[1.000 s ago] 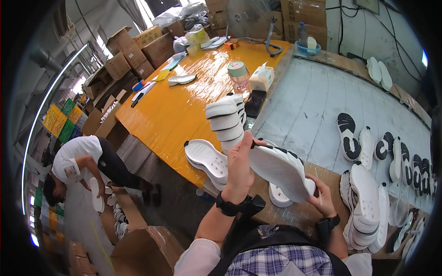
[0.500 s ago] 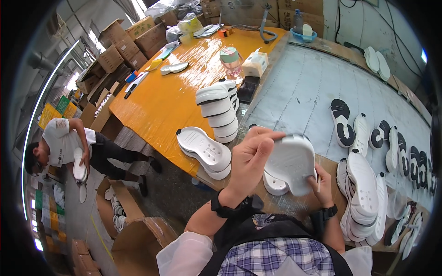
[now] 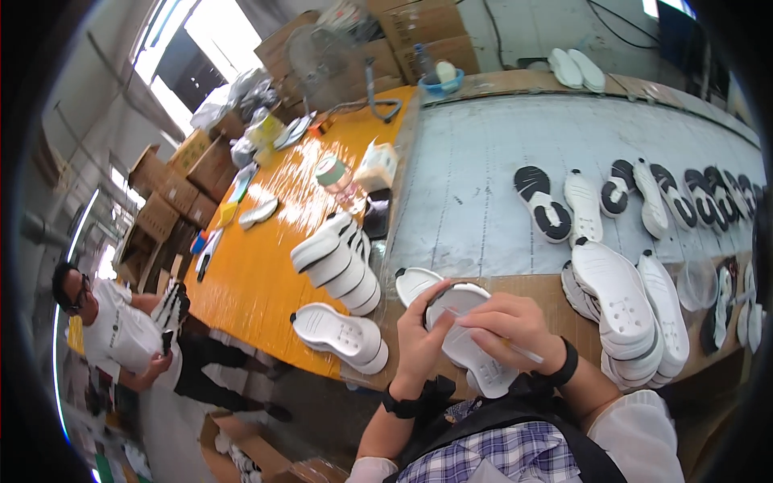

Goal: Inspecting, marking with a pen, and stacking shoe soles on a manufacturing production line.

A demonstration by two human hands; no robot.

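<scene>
We see the left hand [image 3: 420,338] wrapped around the near edge of a white shoe sole [image 3: 471,342], fingers curled shut on its rim and holding it just above the front edge of the bench [image 3: 475,201]. The right hand [image 3: 509,324] lies across the top of the same sole, its fingers pinched together on a thin white stick [image 3: 515,348] whose tip rests on the sole's surface; we cannot tell what kind of tool it is. Both wrists carry black bands.

Just beyond the left hand, another white sole [image 3: 412,282] lies flat on the bench, partly hidden by the held one. Further to the left of that hand stands a stack of white soles [image 3: 340,266] on the orange part of the bench, with a lower pile of two soles [image 3: 338,334] nearer the bench edge. To the right of the right hand, a heap of white soles [image 3: 624,310] rests close by, and beyond it a row of black-and-white soles [image 3: 644,193] spreads over the grey sheet. Well beyond the hands sit a small cup [image 3: 330,171] and a white box [image 3: 377,165].

Far left of the left hand, below the bench, another person in a white shirt [image 3: 121,338] holds a few soles.
</scene>
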